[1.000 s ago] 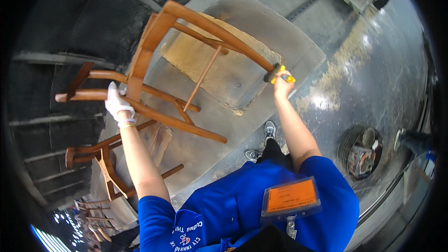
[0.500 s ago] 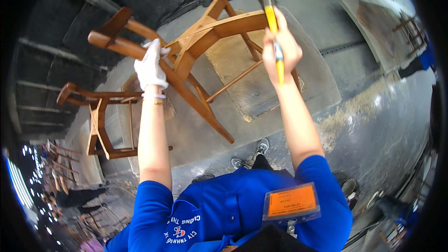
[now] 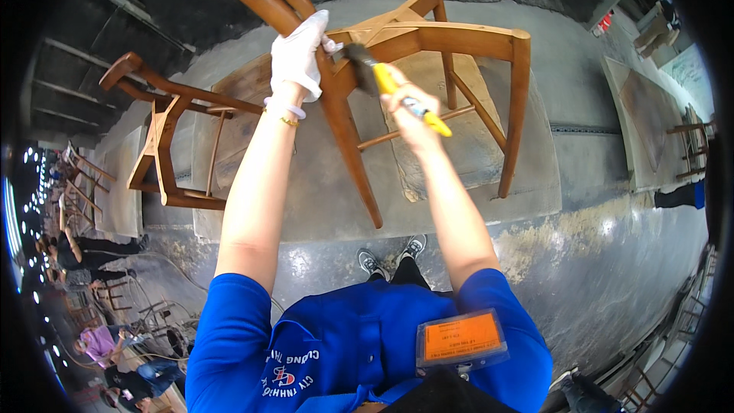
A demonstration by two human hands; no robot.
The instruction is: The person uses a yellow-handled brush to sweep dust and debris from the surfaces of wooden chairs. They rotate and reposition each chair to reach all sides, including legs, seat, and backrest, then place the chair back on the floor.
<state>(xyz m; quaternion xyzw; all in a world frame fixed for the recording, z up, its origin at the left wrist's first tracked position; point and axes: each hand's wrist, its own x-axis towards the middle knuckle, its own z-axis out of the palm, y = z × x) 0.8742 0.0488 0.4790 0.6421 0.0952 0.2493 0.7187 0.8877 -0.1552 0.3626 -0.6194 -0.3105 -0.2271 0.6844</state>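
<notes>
Brown wood: one open chair frame [image 3: 470,40], central in my head view, over a grey board [image 3: 539,160] on which a tan sheet [image 3: 432,164] lies, presumably to spare the surface beneath. Left hand [image 3: 297,61], in a white glove: wrapped around the frame's left side, apparently to steady it; the glove, I judge, keeps skin off the wood. Right hand [image 3: 413,107], ungloved: closed on one brush [image 3: 386,80], yellow-handled, dark-bristled, gripped along the handle, I suppose for aim, its head beside the gloved fingers. Whether the bristles touch the wood I cannot tell through the blur and fisheye bend. Second chair frame [image 3: 162,130], similar: left of the first, well apart from both hands, likely spaced for elbow room. Orange badge [image 3: 462,340]: one, hanging on the blue shirt [image 3: 329,336]. Shoes [image 3: 371,262]: two, close by the board's near edge, a stance that seems to keep the frame within my remote reach.
</notes>
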